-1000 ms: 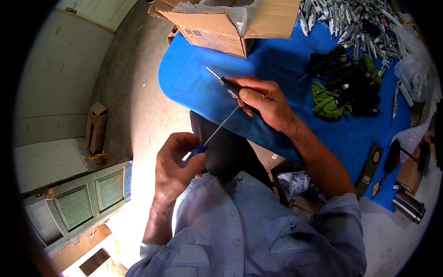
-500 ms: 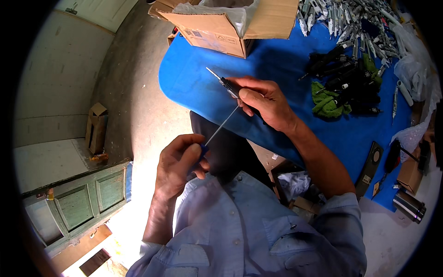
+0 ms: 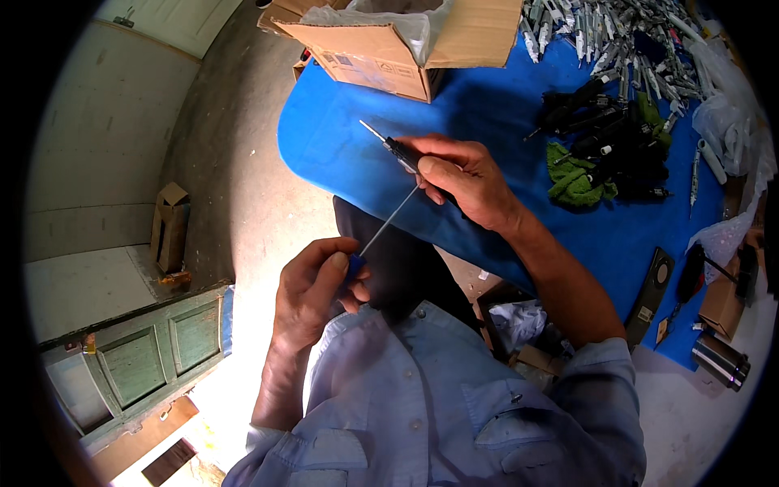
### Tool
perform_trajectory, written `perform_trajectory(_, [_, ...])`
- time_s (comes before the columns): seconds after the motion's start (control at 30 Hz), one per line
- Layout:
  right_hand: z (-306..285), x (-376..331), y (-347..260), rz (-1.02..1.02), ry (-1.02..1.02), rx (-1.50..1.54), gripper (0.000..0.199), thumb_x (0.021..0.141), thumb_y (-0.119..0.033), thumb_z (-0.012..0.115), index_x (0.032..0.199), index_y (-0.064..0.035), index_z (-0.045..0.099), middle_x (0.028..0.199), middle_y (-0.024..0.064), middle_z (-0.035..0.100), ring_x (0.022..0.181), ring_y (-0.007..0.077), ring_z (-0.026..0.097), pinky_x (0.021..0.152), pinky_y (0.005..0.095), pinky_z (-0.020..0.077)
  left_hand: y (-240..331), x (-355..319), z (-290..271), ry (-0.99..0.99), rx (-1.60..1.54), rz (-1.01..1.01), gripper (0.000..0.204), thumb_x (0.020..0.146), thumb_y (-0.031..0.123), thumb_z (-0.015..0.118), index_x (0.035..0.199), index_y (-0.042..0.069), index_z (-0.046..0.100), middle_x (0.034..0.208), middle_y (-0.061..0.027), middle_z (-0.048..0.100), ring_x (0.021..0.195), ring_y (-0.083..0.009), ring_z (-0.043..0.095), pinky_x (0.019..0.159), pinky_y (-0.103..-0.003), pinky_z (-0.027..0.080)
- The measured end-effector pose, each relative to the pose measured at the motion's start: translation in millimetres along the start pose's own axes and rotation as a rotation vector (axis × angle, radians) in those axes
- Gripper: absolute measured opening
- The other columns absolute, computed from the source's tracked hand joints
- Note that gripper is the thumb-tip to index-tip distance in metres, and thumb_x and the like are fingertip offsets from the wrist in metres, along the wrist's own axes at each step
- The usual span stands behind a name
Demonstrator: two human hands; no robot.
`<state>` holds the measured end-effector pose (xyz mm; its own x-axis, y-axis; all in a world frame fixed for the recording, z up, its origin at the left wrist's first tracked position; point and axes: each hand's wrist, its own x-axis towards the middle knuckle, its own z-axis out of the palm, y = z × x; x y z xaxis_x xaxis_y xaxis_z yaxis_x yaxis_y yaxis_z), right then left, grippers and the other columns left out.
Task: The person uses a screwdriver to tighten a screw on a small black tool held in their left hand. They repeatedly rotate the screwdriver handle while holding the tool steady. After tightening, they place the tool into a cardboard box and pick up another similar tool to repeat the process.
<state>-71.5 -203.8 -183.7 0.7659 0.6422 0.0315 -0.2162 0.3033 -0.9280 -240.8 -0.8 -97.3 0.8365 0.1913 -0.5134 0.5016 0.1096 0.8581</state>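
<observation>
Over my lap, my left hand [image 3: 307, 294] is closed round the blue handle of a screwdriver [image 3: 392, 220]. Its long thin shaft slants up and right to the black tool in my other hand. My right hand [image 3: 471, 180] grips that slim black pen-shaped tool [image 3: 401, 154], whose thin silver tip points up and left over the table. The screwdriver's end meets the tool beside my right thumb; my fingers hide exactly where it touches.
A blue-covered table [image 3: 341, 122] bears an open cardboard box [image 3: 381, 61], a heap of silver pen-shaped pieces [image 3: 604, 36], black tools [image 3: 625, 154] on a green cloth [image 3: 580, 183], and plastic bags [image 3: 722, 130]. A metal cylinder [image 3: 720, 362] lies at the right. A green panelled piece [image 3: 130, 365] stands left.
Both hands keep nearly the same place and hold. My left fingers have shifted slightly on the screwdriver's handle.
</observation>
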Motion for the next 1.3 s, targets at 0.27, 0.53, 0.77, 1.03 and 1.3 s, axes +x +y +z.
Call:
perform_trajectory(0.27, [1.3, -0.5, 0.4, 0.006, 0.009, 0.022, 0.035, 0.103, -0.010, 0.058, 0.135, 0.0046, 0.065, 0.078, -0.0023, 0.058, 0.063, 0.0035, 0.050, 0.056, 0.0204, 0.0414, 1.8, -1.0, 5.4, 0.038, 0.082, 0.031, 0.029, 0.097, 0.007, 0.064, 0.123, -0.005, 0.062, 0.098, -0.0132, 0.071, 0.069, -0.0142, 0.067, 0.053, -0.025, 0.054])
perform_trajectory(0.53, [1.9, -0.3, -0.5, 0.011, 0.011, 0.017, 0.036, 0.103, -0.010, 0.058, 0.135, 0.0049, 0.064, 0.077, -0.0023, 0.058, 0.063, 0.0036, 0.051, 0.056, 0.0204, 0.0414, -4.6, -1.8, 2.6, 0.062, 0.145, 0.077, 0.029, 0.095, 0.004, 0.066, 0.122, -0.005, 0.062, 0.094, -0.0116, 0.071, 0.073, -0.0147, 0.069, 0.056, -0.024, 0.055])
perform_trajectory(0.77, [1.3, -0.4, -1.3, 0.022, 0.008, 0.027, 0.036, 0.103, -0.010, 0.058, 0.135, 0.0055, 0.064, 0.078, -0.0015, 0.058, 0.063, 0.0042, 0.051, 0.056, 0.0211, 0.0421, -0.3, 1.0, 3.7, 0.007, 0.011, -0.030, 0.030, 0.095, 0.007, 0.067, 0.122, -0.004, 0.063, 0.095, -0.0105, 0.070, 0.074, -0.0145, 0.069, 0.056, -0.024, 0.055])
perform_trajectory(1.03, [1.1, -0.3, -1.3, 0.033, 0.018, 0.031, 0.036, 0.103, -0.010, 0.059, 0.135, 0.0054, 0.064, 0.079, -0.0004, 0.058, 0.064, 0.0048, 0.051, 0.057, 0.0219, 0.0432, 0.4, -3.5, 7.3, 0.038, 0.186, 0.103, 0.041, 0.091, 0.009, 0.072, 0.125, -0.009, 0.059, 0.094, -0.0115, 0.069, 0.073, -0.0121, 0.065, 0.063, -0.025, 0.055])
perform_trajectory(1.3, [0.1, 0.0, -1.8, 0.011, -0.007, 0.018, 0.035, 0.103, -0.010, 0.058, 0.135, 0.0052, 0.064, 0.079, -0.0003, 0.059, 0.064, 0.0048, 0.051, 0.057, 0.0217, 0.0433, 0.2, -2.4, 2.5, -0.032, 0.067, 0.005, 0.037, 0.104, 0.017, 0.057, 0.130, -0.009, 0.059, 0.098, -0.0139, 0.071, 0.079, -0.0157, 0.070, 0.064, -0.026, 0.057])
